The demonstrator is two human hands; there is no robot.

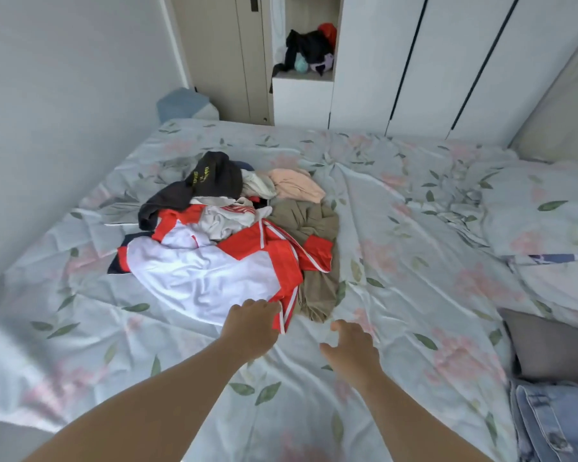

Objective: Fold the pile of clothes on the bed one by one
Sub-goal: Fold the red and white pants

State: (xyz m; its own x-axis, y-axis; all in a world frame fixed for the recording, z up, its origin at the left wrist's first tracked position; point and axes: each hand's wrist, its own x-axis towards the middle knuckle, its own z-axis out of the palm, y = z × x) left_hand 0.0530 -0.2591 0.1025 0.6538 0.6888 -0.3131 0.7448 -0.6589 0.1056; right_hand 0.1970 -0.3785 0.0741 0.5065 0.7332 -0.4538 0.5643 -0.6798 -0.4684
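pile of clothes [234, 228] sits left of centre on the bed [407, 248], on a floral sheet. red-and-white jacket [207, 275] on top, nearest the person; black garment [211, 181] and pink piece [296, 185] at the far side, olive garment [314, 225] along the right edge. left hand [252, 328] at the jacket's near hem, fingers bent down onto the cloth; cannot tell whether they have it pinched. right hand [352, 348] over bare sheet just beside the pile, fingers spread and loose, holding nothing. denim garment [554, 425] at the near right corner
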